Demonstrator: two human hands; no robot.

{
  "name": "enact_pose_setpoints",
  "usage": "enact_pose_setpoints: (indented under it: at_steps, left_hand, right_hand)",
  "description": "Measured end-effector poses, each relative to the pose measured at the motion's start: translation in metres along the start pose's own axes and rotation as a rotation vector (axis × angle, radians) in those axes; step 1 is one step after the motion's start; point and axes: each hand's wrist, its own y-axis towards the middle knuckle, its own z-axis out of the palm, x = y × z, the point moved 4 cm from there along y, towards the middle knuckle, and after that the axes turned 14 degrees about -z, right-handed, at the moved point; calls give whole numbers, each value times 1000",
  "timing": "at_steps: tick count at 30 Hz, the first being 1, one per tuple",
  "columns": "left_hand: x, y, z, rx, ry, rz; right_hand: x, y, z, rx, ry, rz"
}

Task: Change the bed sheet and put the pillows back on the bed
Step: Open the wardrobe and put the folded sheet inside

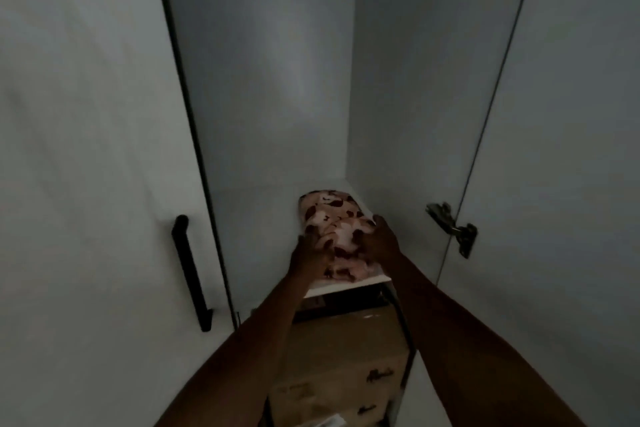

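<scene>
Gripping sheet: left hand, right hand

Left grip, right grip, arms outstretched.

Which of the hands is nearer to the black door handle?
Left. The left hand holds the left side of the folded sheet, just right of the black door handle; the right hand holds its right side, farther away.
</scene>
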Motion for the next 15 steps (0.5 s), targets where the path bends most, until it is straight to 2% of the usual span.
enact_pose_setpoints:
  at_steps: [2,5,7,9,15]
  left_hand:
    - [11,17,17,13,138,26]
    - [7,34,33,-47,262,127]
    - [2,48,36,-47,336,123]
    - [-4,59,33,-35,342,101]
    - [14,31,27,-30,327,71]
  right_hand:
    - [-14,16,10,55,-131,-128]
    - [-50,45,21,47,-310,-251]
    - [-72,67,27,73,-365,-255]
    - [-62,73,27,86,-384,-244]
    - [-79,47,23,-40,-304,-225]
